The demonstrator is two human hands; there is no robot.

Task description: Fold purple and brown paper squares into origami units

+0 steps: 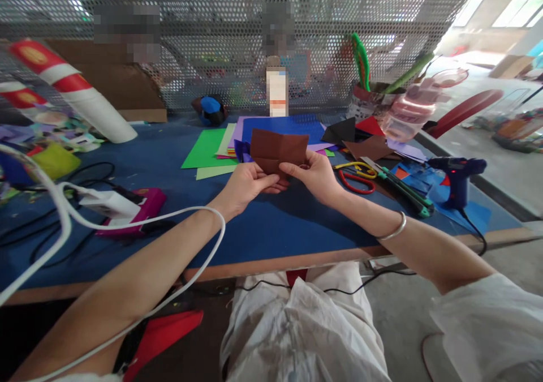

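A piece of brown paper [278,144] with fold creases is held up above the blue table, in front of my body. My left hand [250,185] pinches its lower left edge between thumb and fingers. At the lower right side, my right hand [316,177] grips the same paper, its thumb lying on the front face. The fingers behind the sheet are partly hidden. Just beyond the paper lie a blue sheet [280,126] and a green sheet [204,149]. Red-and-yellow-handled scissors [358,181] rest to the right of my right hand.
To the right lie a green utility knife [405,189], a blue glue gun [460,181] and a pink plastic bottle [409,110]. A magenta power strip [148,202] and a white cable [203,209] are at left. A perforated metal screen [203,48] stands behind the table.
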